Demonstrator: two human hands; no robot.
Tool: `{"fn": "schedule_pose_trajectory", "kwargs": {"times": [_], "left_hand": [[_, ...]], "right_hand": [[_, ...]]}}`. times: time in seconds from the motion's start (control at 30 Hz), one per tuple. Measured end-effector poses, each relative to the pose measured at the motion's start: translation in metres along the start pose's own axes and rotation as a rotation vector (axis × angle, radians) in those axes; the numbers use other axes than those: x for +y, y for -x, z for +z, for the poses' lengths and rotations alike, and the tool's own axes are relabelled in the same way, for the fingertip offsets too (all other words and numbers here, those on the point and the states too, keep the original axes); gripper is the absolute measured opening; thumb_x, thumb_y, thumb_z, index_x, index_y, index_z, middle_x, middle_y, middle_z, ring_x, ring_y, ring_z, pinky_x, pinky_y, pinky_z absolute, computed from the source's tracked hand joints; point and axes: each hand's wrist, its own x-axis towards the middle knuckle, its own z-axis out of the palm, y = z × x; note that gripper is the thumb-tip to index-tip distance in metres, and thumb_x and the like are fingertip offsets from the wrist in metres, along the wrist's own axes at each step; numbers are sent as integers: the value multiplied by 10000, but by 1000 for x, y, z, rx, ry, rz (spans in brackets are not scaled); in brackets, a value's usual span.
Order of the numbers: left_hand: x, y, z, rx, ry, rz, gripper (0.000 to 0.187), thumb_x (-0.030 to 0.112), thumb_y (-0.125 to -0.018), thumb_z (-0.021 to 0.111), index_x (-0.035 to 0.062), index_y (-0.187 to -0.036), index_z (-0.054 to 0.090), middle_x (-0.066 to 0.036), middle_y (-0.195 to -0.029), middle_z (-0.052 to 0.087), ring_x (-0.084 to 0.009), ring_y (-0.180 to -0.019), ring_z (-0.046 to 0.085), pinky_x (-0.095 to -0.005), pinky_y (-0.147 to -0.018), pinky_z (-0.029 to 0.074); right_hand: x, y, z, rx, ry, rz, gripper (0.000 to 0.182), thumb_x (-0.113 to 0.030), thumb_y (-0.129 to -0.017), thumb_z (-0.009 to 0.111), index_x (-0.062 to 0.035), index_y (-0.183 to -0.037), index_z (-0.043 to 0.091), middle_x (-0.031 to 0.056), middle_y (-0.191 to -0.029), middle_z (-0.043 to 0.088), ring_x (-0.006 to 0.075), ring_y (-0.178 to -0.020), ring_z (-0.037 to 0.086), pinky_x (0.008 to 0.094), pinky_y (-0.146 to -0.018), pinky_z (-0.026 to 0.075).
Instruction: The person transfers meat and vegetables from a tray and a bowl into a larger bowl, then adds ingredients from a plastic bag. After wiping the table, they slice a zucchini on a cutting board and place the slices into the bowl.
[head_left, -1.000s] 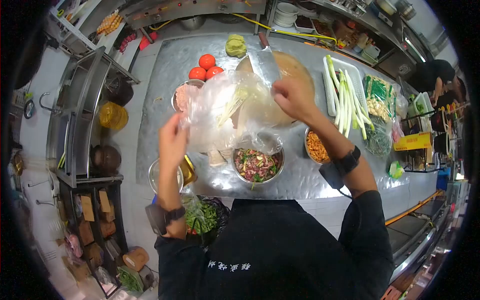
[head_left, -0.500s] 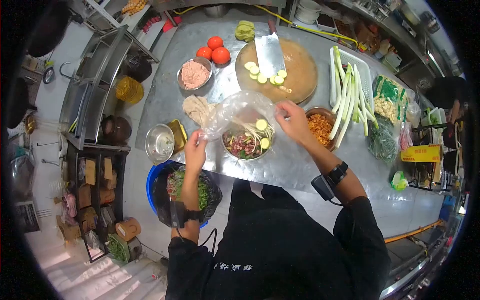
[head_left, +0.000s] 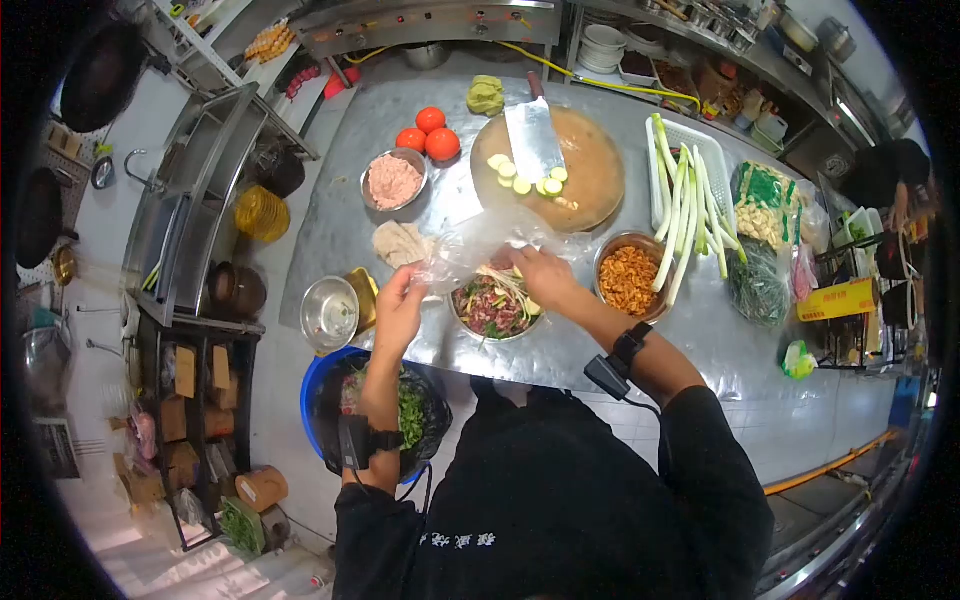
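Note:
A clear plastic bag (head_left: 480,237) is spread over the far side of a bowl of sliced raw meat, enoki mushrooms and greens (head_left: 493,312). My left hand (head_left: 400,305) pinches the bag's left edge, just left of the bowl. Over the bowl's right side, my right hand (head_left: 545,278) has its fingers curled against the plastic and the mushrooms; what they grip is hidden. Beyond the bag, a cleaver (head_left: 535,138) and zucchini slices (head_left: 522,186) lie on a round chopping board (head_left: 597,160).
Right of the bowl stand a bowl of browned pieces (head_left: 628,275) and a basket (head_left: 660,205) with long scallions (head_left: 685,210). To the left are minced meat (head_left: 393,182), tomatoes (head_left: 430,135), a cloth (head_left: 402,245) and a metal bowl (head_left: 330,312). A blue bin (head_left: 308,410) stands below the edge.
My right hand has moved left from the bag's right edge to above the bowl. The bag has sunk lower, and my left hand still holds its edge. The view has shifted slightly.

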Motion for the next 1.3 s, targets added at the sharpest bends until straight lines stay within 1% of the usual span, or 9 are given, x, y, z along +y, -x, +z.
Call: {"fn": "schedule_pose_trajectory", "kwargs": {"times": [0.17,0.3,0.43,0.77,0.93,1.03,1.13,1.2,1.3], "left_hand": [[3,-4,-6,-15,-70,-40,245,98,-889,544,-20,-1096,602,-61,-973,660,-110,-933,573,-249,-846,433],[0,-3,-9,-11,-21,-22,257,106,-897,541,-17,-1114,605,-63,-981,664,-107,-935,574,-250,-848,436],[10,-3,-9,-58,23,-14,265,98,-896,536,-16,-1126,603,-63,-992,665,-107,-940,574,-252,-850,436],[43,-7,0,-117,-31,29,262,110,-901,528,-16,-1117,605,-39,-968,660,-93,-914,566,-246,-823,438],[56,-4,1,-117,-84,29,258,109,-900,529,-16,-1113,605,-28,-945,652,-81,-888,556,-238,-796,437],[57,2,-3,-95,-66,2,250,98,-900,523,-21,-1104,605,-23,-937,647,-77,-874,551,-232,-784,434],[76,9,-1,-85,-42,-61,232,80,-899,514,-25,-1084,607,-19,-938,642,-73,-870,546,-228,-781,429],[89,15,3,-68,-46,-106,220,69,-901,506,-28,-1070,608,-17,-945,638,-72,-873,544,-226,-783,426],[89,17,1,-22,8,-120,191,63,-905,500,-25,-1036,607,-2,-929,624,-61,-851,529,-223,-773,422]], "right_hand": [[-3,-5,-2,-38,46,-14,302,-126,-730,593,-65,-1022,543,129,-987,556,328,-918,577,431,-740,498],[4,12,-13,-46,-279,-33,344,-140,-662,621,-63,-992,563,152,-950,550,354,-790,609,456,-669,503],[-3,34,-16,-213,-94,-68,340,-123,-688,591,-60,-1021,575,158,-940,566,359,-769,623,473,-650,501],[-3,34,12,-198,-16,63,262,-111,-733,574,-19,-977,596,183,-927,613,367,-789,647,483,-678,510],[-24,28,-34,-389,-102,104,268,-194,-703,624,-20,-907,612,196,-904,638,356,-798,644,457,-699,512],[-26,28,-83,-373,-242,-60,347,-271,-665,674,-20,-897,612,193,-892,645,355,-793,639,451,-695,508],[16,7,-114,69,-495,-72,381,-289,-659,691,-16,-903,586,176,-853,640,331,-778,630,425,-691,499],[58,-27,-111,131,-602,181,387,-298,-657,696,-22,-903,582,164,-832,634,297,-804,618,390,-712,486],[129,-62,-80,-4,-610,258,381,-307,-677,684,-33,-926,593,167,-838,630,266,-842,608,380,-751,473]]}}
